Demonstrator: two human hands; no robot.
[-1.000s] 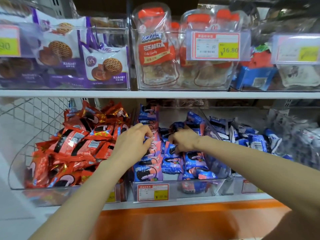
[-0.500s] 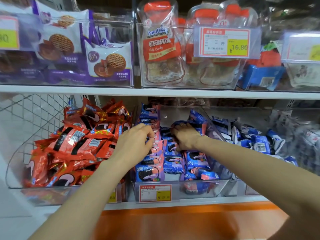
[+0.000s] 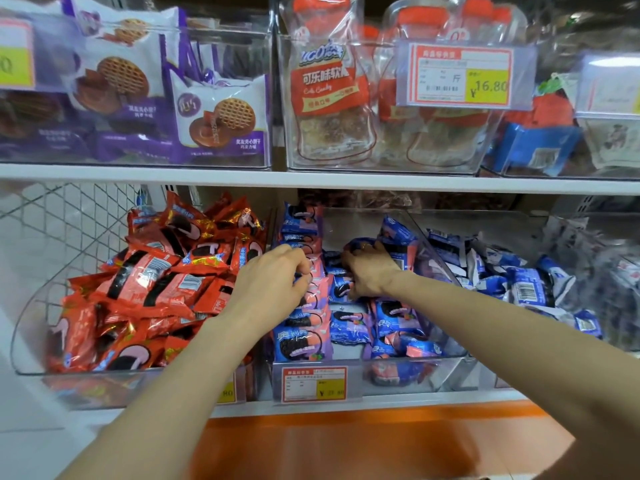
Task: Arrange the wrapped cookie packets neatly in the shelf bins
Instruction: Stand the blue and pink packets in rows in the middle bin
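Fingers [image 3: 302, 264] of left hand [image 3: 273, 282] are curled onto the blue-pink cookie packets [image 3: 301, 344], pinching 1 in the left row of the middle bin [image 3: 349, 359]. Right hand [image 3: 372, 271] is further back in the same bin, fingers [image 3: 353, 255] curled over a blue packet there; which 1 exactly, can't tell. Count: 2 hands, both in 1 bin. Lower shelf has 4 clear bins: red packets [image 3: 166, 282] heaped loose in the left bin [image 3: 20, 341], blue-pink ones in roughly 3 rows in the middle bin, blue-white packets [image 3: 526, 285] jumbled in the 3rd, and a 4th at far right too blurred to read. Packets overlap too much for an exact count. Upper shelf [image 3: 311, 180]: 2 purple waffle packs [image 3: 221, 116] facing front, at least 3 cola candy bags [image 3: 325, 91], 3 price tags, only 1 readable, the 16.80 tag [image 3: 457, 76]. 1 full lower tag [image 3: 313, 384] sits on the middle bin front. Versus 1.0 s ago: both hands stay in the middle bin on the same rows, right hand slightly deeper; packets look unmoved; view has shifted a bit, so the upper shelf edge sits higher in frame and the 16.80 tag further right.
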